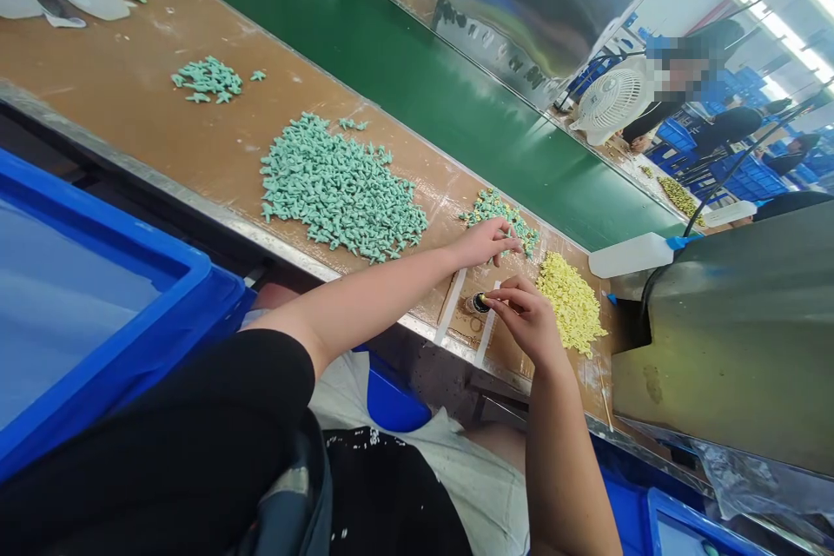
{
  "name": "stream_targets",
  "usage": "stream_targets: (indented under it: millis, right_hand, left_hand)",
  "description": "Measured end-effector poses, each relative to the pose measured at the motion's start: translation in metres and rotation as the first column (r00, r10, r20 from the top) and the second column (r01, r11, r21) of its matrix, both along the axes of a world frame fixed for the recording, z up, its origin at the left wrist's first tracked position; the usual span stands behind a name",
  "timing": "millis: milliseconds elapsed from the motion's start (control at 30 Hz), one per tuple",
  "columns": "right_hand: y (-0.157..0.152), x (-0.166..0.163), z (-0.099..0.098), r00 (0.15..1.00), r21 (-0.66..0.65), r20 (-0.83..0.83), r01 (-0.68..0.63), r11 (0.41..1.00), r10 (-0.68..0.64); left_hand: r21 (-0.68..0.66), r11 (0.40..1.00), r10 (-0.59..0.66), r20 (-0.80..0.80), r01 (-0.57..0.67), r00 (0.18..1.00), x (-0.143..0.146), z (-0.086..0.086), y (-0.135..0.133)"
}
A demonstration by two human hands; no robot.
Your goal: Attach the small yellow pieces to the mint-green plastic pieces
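Note:
My left hand [486, 243] reaches over the front edge of a small pile of mixed green and yellow pieces [486, 205]. Its fingers are loosely bent and apart, with nothing visible in them. My right hand [526, 320] pinches a small yellow piece [484, 299] between thumb and fingertips. That piece is right at the dark mouth of a small round pot [478, 303]; whether it touches the contents is too small to tell. Just right of my right hand lies a heap of yellow pieces [573, 304]. A large heap of green pieces [342, 187] spreads left of my left hand.
Behind the brown worktop [149, 135] runs a green conveyor belt [365, 43]. A white bottle [631, 254] lies beside a metal housing [736, 339] at right. Blue bins [195, 269] stand at left. Across the belt are a fan [612, 100] and another person [684, 74].

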State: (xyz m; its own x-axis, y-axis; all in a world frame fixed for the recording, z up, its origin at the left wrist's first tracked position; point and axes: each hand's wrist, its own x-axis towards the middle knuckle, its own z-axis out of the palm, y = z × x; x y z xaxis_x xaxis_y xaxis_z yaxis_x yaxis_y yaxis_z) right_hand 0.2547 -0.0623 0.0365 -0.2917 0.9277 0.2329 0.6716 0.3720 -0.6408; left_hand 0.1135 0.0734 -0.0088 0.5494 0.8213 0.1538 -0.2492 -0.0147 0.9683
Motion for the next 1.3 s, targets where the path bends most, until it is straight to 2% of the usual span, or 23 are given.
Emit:
stream_targets:
  millis: [133, 233, 300, 400, 667, 867, 1067, 1200, 1300]
  right_hand:
    - [0.014, 0.01, -0.005, 0.964, 0.094, -0.255, 0.106, 0.99, -0.079]
    - [0.028, 0.02, -0.019, 0.863, 0.141, -0.485, 0.24, 0.96, -0.145]
    - [0.037, 0.026, -0.03, 0.777, 0.116, -0.602, 0.309, 0.944, -0.18]
    - [0.042, 0.029, -0.041, 0.678, 0.047, -0.705, 0.337, 0.94, -0.208]
    - [0.035, 0.024, -0.038, 0.529, -0.085, -0.822, 0.249, 0.965, -0.209]
    - [0.035, 0.023, -0.034, 0.419, -0.146, -0.878, 0.227, 0.963, -0.232]
    - [0.032, 0.023, -0.028, 0.378, -0.196, -0.889, 0.194, 0.961, -0.258]
    - [0.032, 0.023, -0.028, 0.381, -0.209, -0.884, 0.193, 0.959, -0.27]
    - [0.034, 0.024, -0.032, 0.394, -0.179, -0.885, 0.203, 0.963, -0.248]
  left_hand:
    - [0.005, 1.0, -0.018, 0.024, 0.018, 1.0, 0.0, 0.0, 0.001]
    - [0.016, 0.999, -0.041, 0.024, 0.041, 0.999, -0.001, 0.001, 0.0]
    - [0.035, 0.997, -0.071, 0.006, 0.071, 0.997, -0.001, 0.002, -0.002]
    - [0.061, 0.991, -0.118, -0.026, 0.12, 0.993, -0.002, 0.0, -0.004]
    - [0.056, 0.991, -0.117, -0.062, 0.121, 0.991, -0.001, 0.001, -0.007]
    - [0.128, 0.988, -0.058, -0.171, 0.081, 0.984, -0.006, 0.009, -0.011]
    - [0.013, 0.998, -0.055, -0.142, 0.057, 0.988, -0.007, 0.013, -0.012]
    - [-0.078, 0.99, -0.122, -0.046, 0.118, 0.991, -0.007, 0.014, -0.01]
    - [-0.082, 0.987, -0.142, -0.056, 0.137, 0.988, -0.008, 0.013, -0.011]
